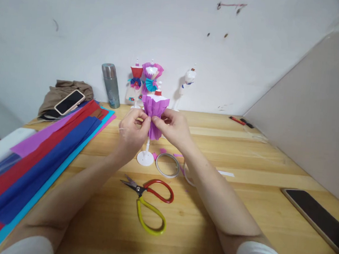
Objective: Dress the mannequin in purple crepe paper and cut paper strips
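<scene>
A purple crepe paper dress point(157, 107) wraps a small white mannequin stand point(145, 158), which is upright on the wooden table. My left hand point(135, 126) pinches the paper at the waist from the left side. From the right, my right hand point(173, 127) grips the same waist, its thumb close to the left one. The fingers behind the dress are partly hidden. Scissors point(140, 189) with one red and one yellow handle lie in front of the stand, blades apart. A roll of tape point(167, 165) lies beside the base, and a second roll point(189, 175) is partly behind my right forearm.
Dressed mannequins point(135, 83) stand along the wall beside a thermos point(110, 86). Coloured paper sheets point(51, 152) stretch along the left, near a phone point(70, 102) on brown cloth point(53, 97). Another phone point(315, 219) lies at right. Two markers point(237, 120) lie at the back right.
</scene>
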`<control>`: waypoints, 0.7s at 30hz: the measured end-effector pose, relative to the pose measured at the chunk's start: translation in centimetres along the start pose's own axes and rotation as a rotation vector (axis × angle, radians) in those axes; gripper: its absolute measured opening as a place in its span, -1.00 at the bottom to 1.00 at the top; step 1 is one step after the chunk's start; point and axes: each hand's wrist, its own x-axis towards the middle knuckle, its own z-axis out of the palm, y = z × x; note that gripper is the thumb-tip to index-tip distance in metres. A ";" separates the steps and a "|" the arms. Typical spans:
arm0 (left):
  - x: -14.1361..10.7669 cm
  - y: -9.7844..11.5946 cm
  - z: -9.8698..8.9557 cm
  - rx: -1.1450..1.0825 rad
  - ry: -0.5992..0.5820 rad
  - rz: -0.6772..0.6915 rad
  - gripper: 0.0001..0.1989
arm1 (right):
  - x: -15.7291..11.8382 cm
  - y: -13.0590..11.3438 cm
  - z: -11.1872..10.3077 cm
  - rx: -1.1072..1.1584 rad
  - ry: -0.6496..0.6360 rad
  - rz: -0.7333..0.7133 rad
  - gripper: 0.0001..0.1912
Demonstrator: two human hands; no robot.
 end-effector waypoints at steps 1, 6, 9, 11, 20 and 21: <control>0.0 0.0 0.1 -0.022 0.005 -0.027 -0.83 | 0.0 0.1 0.1 -0.001 0.005 -0.004 -0.74; 0.0 0.3 0.3 -0.119 0.059 -0.115 -0.80 | 0.0 0.4 0.8 -0.013 0.083 -0.006 -0.75; -0.2 0.4 0.3 -0.127 0.072 -0.130 -0.77 | -0.1 0.5 1.3 -0.008 0.144 -0.007 -0.72; -0.4 0.4 0.3 -0.130 0.083 -0.130 -0.75 | -0.1 0.7 1.5 0.010 0.165 -0.017 -0.72; -0.4 1.0 0.4 -0.275 0.120 -0.159 -0.73 | 0.3 1.6 1.1 0.192 0.154 -0.092 -0.80; -0.2 1.0 0.2 -0.287 0.122 -0.159 -0.75 | 0.4 1.5 1.0 0.215 0.144 -0.094 -0.81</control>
